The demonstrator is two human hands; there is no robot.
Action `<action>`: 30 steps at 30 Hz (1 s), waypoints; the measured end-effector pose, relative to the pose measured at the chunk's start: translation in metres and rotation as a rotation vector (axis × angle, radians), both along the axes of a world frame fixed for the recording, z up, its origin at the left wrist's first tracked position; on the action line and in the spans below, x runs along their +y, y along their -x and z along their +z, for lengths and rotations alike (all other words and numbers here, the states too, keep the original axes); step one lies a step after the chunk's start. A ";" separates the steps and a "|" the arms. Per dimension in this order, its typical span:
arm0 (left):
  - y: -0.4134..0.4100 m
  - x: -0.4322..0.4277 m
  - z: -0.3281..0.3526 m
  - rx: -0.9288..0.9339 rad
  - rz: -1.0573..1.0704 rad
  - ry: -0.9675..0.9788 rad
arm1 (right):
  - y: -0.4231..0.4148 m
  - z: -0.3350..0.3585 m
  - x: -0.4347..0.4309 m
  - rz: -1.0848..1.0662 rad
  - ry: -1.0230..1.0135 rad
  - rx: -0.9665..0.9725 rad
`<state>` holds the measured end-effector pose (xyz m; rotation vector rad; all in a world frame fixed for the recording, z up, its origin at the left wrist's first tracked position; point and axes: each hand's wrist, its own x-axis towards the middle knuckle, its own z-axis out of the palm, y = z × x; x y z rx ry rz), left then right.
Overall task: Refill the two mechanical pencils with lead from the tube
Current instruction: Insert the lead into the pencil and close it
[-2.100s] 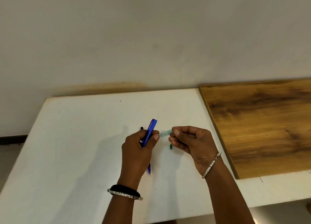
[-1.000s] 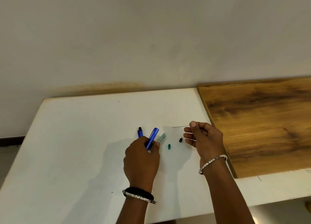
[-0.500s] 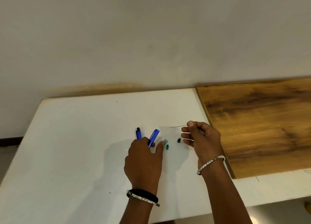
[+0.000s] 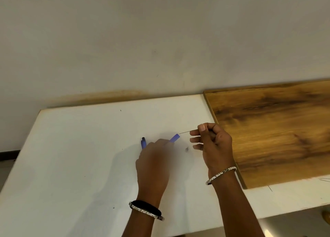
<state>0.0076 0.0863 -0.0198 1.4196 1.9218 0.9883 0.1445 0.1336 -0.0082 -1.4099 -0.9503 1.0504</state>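
Note:
My left hand (image 4: 153, 163), blurred by motion, grips a blue mechanical pencil (image 4: 174, 138) whose upper end sticks out past the fingers. A second blue pencil (image 4: 143, 142) with a black cap lies on the white table (image 4: 71, 156) just left of that hand. My right hand (image 4: 212, 144) pinches a thin lead (image 4: 187, 132) between thumb and forefinger, pointing left, its tip close to the held pencil's end. A small dark cap (image 4: 187, 149) lies on the table between the hands. The lead tube and its green cap are hidden behind my left hand.
A wooden board (image 4: 276, 129) lies on the table's right side, close to my right hand. A plain wall runs behind the table. A few thin leads (image 4: 324, 179) lie near the right edge.
My left hand set the lead tube down on the table and has risen with the blue pencil toward the lead. My right hand keeps hold of the lead drawn from the tube.

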 end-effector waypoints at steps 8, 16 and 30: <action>0.004 0.000 0.001 -0.012 0.029 -0.025 | 0.003 -0.001 0.000 0.064 -0.029 -0.098; 0.006 -0.001 0.003 -0.032 0.038 -0.004 | 0.002 0.000 -0.001 0.071 -0.050 -0.093; 0.011 0.000 0.005 -0.124 0.047 -0.007 | 0.006 0.002 0.000 0.082 -0.084 -0.087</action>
